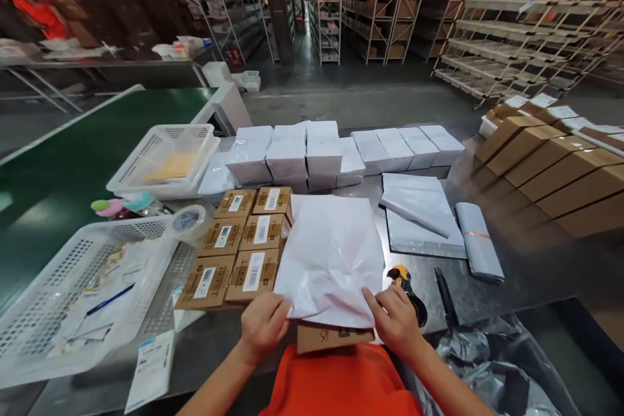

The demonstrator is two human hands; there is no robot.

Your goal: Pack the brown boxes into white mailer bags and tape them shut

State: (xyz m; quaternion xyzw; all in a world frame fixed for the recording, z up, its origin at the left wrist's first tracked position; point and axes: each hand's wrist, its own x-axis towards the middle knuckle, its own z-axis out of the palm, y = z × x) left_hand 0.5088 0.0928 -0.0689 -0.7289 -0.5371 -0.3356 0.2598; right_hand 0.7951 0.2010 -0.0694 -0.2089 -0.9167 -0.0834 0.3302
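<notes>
A white plastic mailer bag (331,260) lies on the metal table (511,286) in front of me. A brown cardboard box (331,337) sticks out of its near open end. My left hand (263,325) grips the bag's near left edge with curled fingers. My right hand (396,320) pinches the bag's near right edge. Both hands sit at the bag's mouth, on either side of the box.
Several labelled brown boxes (238,247) lie to the left of the bag. White baskets (73,299) stand on the left by a green conveyor (58,169). White parcels (312,153) are stacked behind. Flat mailers (419,208), a yellow-black scanner (407,286) and brown cartons (546,162) lie right.
</notes>
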